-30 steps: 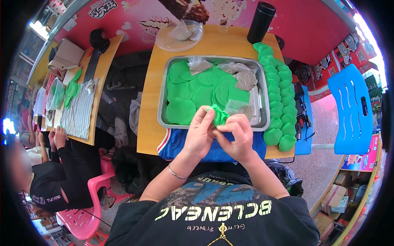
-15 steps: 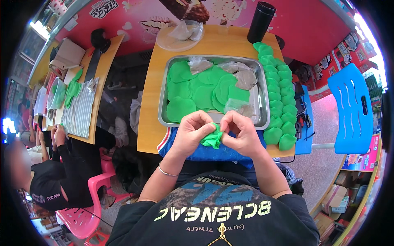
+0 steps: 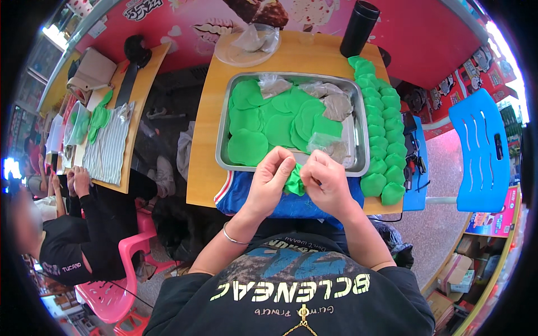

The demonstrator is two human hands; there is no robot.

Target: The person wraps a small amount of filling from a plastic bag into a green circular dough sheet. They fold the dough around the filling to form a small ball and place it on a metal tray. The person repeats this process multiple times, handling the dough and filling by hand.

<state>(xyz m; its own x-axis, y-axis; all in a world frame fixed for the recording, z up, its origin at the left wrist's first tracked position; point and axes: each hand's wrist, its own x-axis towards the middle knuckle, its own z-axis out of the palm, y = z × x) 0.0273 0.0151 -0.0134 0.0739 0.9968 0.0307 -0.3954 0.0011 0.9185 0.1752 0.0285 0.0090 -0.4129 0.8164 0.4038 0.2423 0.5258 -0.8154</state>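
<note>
Between my two hands, in front of the metal tray, is a crumpled piece of thin green fabric (image 3: 294,183). My left hand (image 3: 271,182) pinches its left side between thumb and fingers. My right hand (image 3: 326,183) is closed on its right side, the fingers curled so that part of the fabric is hidden. In the tray (image 3: 366,148) lie several flat, round green pieces (image 3: 247,147), overlapping one another. Clear plastic bags (image 3: 337,106) with something greyish-brown inside sit in the tray's right part. A blue cloth (image 3: 241,196) hangs at the table's near edge beneath my hands.
Rows of puffy green pieces (image 3: 376,123) line the table's right edge. A black cylindrical bottle (image 3: 358,31) and a round plastic lid (image 3: 230,53) stand at the back. A blue chair (image 3: 479,151) is on the right. Another person (image 3: 95,241) sits at a table on the left.
My right hand has turned and curled further over the green fabric, hiding more of it. The left hand has shifted slightly to the right.
</note>
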